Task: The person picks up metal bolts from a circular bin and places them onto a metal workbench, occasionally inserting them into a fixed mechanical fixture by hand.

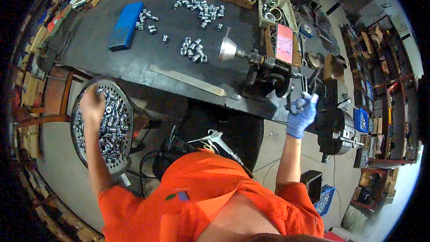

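Observation:
My bare left hand (92,104) reaches into a perforated metal tray (129,107) at the left. Small shiny metal fittings (112,130) fill the tray; the hand is smeared by motion and its fingers are mostly hidden. My right hand (303,115) wears a blue-and-white glove and is raised at the bench's right end. Its fingers are curled around something dark that I cannot make out. Just beyond it stands a bench fixture (268,69) with a silver cone (228,49) on its left end.
More fittings (193,50) lie in groups on the dark bench (112,62), near a blue box (126,26). A flat metal strip (188,80) lies along the front edge. A phone (284,42) leans behind the fixture. An air blow gun (219,143) hangs before me.

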Motion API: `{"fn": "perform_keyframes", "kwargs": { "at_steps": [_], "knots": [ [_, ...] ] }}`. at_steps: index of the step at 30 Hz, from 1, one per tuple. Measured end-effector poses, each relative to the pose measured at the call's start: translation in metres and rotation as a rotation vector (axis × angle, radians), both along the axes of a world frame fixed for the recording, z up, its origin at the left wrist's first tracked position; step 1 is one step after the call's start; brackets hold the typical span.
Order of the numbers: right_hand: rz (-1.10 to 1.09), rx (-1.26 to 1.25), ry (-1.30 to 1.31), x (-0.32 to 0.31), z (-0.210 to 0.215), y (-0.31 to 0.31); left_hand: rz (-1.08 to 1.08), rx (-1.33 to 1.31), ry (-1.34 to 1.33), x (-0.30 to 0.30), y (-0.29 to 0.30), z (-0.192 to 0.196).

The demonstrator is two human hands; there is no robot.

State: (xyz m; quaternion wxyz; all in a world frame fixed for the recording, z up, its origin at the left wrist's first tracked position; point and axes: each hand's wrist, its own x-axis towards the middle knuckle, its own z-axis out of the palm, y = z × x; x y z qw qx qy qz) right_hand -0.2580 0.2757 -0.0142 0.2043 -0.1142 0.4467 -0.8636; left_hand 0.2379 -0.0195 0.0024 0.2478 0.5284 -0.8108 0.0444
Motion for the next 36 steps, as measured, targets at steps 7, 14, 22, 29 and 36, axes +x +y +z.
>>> {"fn": "perform_keyframes", "kwargs": {
  "at_steps": [7,14,22,29,36],
  "knots": [
    [-0.189,0.189,-0.010,-0.015,-0.008,-0.047,-0.272,0.485,0.245,-0.225,-0.042,-0.026],
    [-0.102,0.129,-0.080,-0.023,-0.029,-0.027,-0.406,0.355,0.100,-0.247,-0.038,-0.037],
    [-0.033,0.090,-0.086,-0.015,-0.026,-0.020,-0.604,0.174,-0.274,-0.226,-0.034,-0.020],
    [-0.031,0.090,-0.069,-0.012,-0.023,-0.020,-0.497,0.358,-0.210,-0.212,-0.034,-0.015],
    [-0.001,0.066,-0.125,-0.020,-0.026,-0.020,-0.928,1.050,1.103,-0.246,0.005,0.031]
  ]
}}
